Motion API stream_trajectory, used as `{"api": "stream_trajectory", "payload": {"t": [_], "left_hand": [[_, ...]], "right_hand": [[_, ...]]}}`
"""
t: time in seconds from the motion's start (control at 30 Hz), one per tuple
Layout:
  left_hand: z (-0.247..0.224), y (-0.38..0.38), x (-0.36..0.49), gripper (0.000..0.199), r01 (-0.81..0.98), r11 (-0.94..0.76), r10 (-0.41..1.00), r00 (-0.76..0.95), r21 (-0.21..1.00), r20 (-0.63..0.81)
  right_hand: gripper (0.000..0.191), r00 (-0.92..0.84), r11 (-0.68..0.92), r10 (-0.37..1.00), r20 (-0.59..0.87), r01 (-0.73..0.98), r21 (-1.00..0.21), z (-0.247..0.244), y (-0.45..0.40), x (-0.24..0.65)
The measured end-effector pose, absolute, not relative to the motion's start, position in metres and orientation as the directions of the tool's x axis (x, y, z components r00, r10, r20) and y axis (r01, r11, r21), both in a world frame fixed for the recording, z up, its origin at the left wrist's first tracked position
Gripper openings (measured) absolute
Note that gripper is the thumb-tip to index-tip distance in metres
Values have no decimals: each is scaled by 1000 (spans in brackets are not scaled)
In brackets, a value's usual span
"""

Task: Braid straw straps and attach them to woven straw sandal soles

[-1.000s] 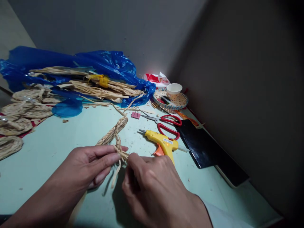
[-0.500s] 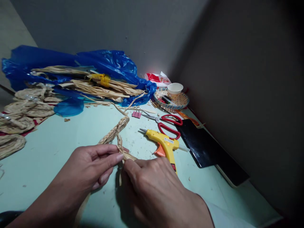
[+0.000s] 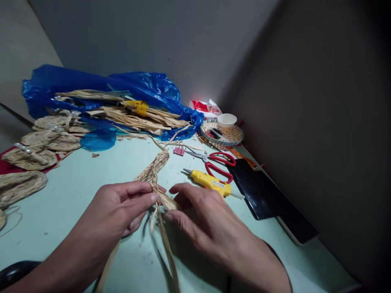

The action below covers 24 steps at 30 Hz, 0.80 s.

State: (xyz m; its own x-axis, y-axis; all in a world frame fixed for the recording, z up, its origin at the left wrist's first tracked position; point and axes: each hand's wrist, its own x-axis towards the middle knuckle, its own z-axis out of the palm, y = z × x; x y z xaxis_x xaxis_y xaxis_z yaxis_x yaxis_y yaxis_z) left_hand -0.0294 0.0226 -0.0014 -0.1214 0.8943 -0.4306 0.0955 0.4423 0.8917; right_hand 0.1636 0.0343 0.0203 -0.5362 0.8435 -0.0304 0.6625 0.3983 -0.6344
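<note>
A grey wall (image 3: 195,40) is rising behind a pale green table (image 3: 70,211). At the back, an open blue bag (image 3: 146,82) is lying under bundled straw (image 3: 131,118); coiled straw pieces (image 3: 51,140) are sitting at the far left. The right hand (image 3: 210,228) is reaching in with thumb and forefinger standing apart, a wide strand (image 3: 167,201) running between them; whether its folded fingers are touching the strand is hidden. The left hand (image 3: 119,207) is pinching the near end of a braid (image 3: 154,165), thumb and fingers clamped together on it. The braid is stretching away over the middle of the table. To the right, black slabs (image 3: 256,195) are overlapping. Beyond them, a basket (image 3: 226,142) is holding a white cup (image 3: 227,120). Red-handled scissors (image 3: 205,156) are lying beside a yellow glue gun (image 3: 207,181), and a pink clip (image 3: 179,151) is resting near the blades.
</note>
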Motion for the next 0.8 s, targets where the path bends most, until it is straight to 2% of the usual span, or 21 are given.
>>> {"api": "stream_trajectory", "payload": {"t": [0.1, 0.23, 0.3, 0.47, 0.6, 0.7, 0.73, 0.8], "left_hand": [[-5, 24, -30, 42, 128, 415, 908, -123, 901, -401], [-10, 22, -28, 27, 352, 257, 963, -171, 900, -208], [-11, 20, -26, 25, 439, 232, 970, -174, 868, -171], [-11, 18, -23, 22, 466, 195, 978, -156, 863, -137], [-11, 20, -19, 22, 410, 218, 976, -117, 886, -186], [-13, 21, -17, 27, 367, 279, 960, -95, 887, -263], [-14, 20, -16, 28, 350, 302, 953, -88, 887, -290], [-15, 19, -16, 29, 296, 363, 931, -72, 884, -358]], "right_hand": [[23, -567, 386, 816, -113, 680, -624, 20, 33, 160], [30, -501, 349, 857, -122, 738, -577, 21, 29, 155], [30, -485, 332, 864, -136, 751, -571, 20, 27, 154], [28, -474, 315, 869, -140, 750, -582, 17, 17, 148], [25, -451, 281, 868, -206, 789, -546, 15, 13, 142], [13, -517, 387, 839, -169, 786, -483, 6, 10, 137], [14, -538, 429, 830, -148, 785, -448, 2, 9, 135], [28, -561, 482, 813, -152, 797, -363, -3, 8, 130]]}}
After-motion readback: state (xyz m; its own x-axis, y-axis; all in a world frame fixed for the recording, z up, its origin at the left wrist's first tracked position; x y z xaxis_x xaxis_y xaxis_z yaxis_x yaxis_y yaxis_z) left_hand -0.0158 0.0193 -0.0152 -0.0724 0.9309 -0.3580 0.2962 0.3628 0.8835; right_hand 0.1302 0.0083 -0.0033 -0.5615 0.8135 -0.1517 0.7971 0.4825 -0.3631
